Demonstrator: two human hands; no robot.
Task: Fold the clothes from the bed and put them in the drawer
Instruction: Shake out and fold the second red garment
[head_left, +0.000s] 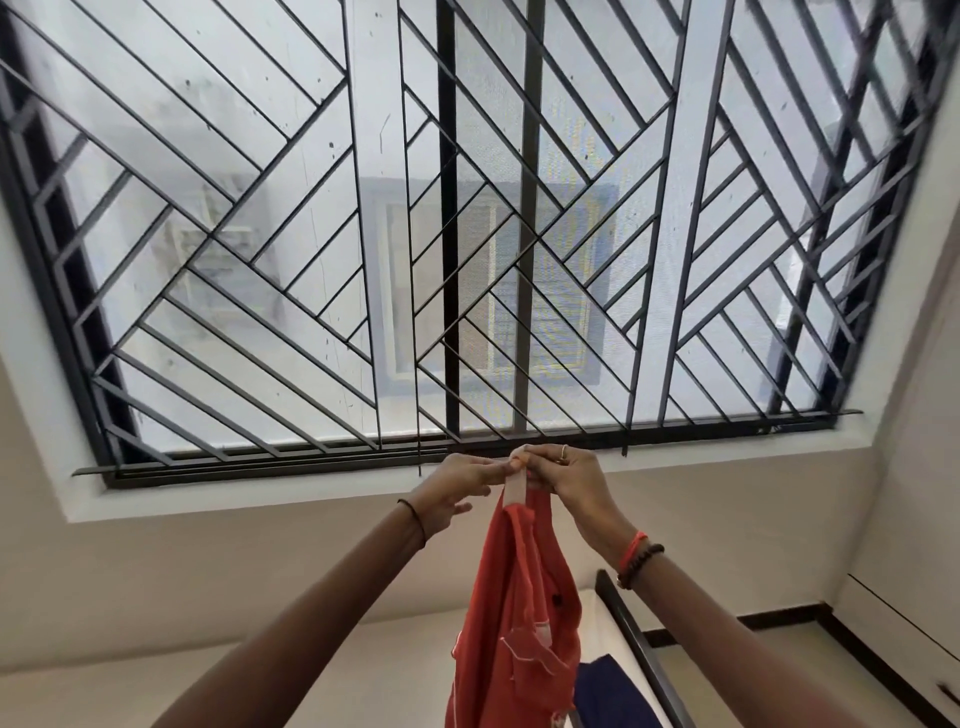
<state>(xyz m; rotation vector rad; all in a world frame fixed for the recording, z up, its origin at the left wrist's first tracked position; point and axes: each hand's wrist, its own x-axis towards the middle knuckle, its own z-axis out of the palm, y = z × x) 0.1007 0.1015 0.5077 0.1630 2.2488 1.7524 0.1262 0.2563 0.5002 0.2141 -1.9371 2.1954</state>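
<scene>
Both forearms reach up from the bottom edge, bare, converging near frame centre. Left hand (457, 488): thumb and forefinger pinch the pale band at the top of the orange garment (519, 613); remaining fingers loosely curled below. Thin black wrist thread (413, 519) on the left wrist. Right hand (569, 480): fingers closed on the same pale band from the other side, touching the left fingertips; ring (563, 453) visible on one finger. Orange and dark beaded bracelets (639, 558) on the right wrist.

Orange garment hangs straight down from the two hands, bunched and creased, with thin white piping on its lower part; its lower end runs out of frame. It is held in the air, touching no surface.

Dark blue cloth (608, 691) lies just right of the garment's lower part, at the bottom edge. Black frame bar (639, 649) slants beside it; what it belongs to, cannot tell.

Behind the hands: large window (467, 234) with black diagonal grille, white sill (311, 491) below. Cream wall under the sill.
</scene>
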